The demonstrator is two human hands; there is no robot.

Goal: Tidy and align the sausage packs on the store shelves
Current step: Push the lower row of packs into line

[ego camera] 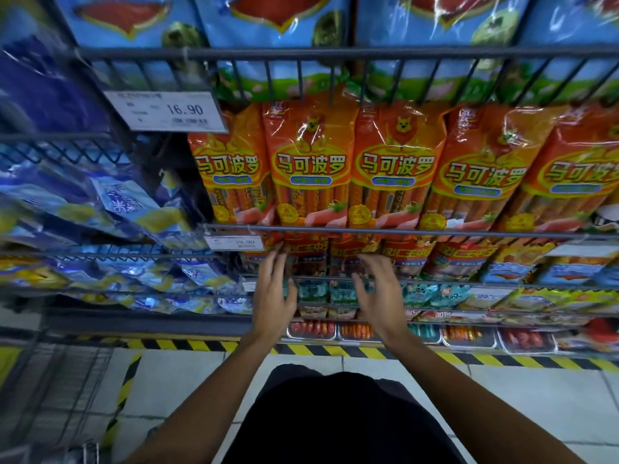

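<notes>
Head view: orange sausage packs (395,169) printed 马可波罗 in red on yellow ovals, stood upright side by side, directly above both hands. Price tag (166,111) reading 16.90, up and to the left of left hand (274,294); smaller tag (234,243) reading approx 19.90, clipped on wire rail just left of left fingertips; other print on both too blurred to read. Blue packs w/ Chinese writing, far left of hands, text not legible.

Left hand: fingers straight, close together, tips reaching up to lower row of red/orange packs (407,256) behind wire rail (402,232); touching or just short, can't tell. Nothing gripped. Right hand (378,289): fingers spread and lightly bent, tips at same lower row, thumb out toward left hand; no pack held, contact unclear.

Lower-row packs sit just beyond fingertips, between and to the right of hands, partly hidden by rail; lettering only partly readable. Green small packs (318,291) between the two hands, behind them. Black-yellow hazard strip (502,358) on shelf base, below wrists.
</notes>
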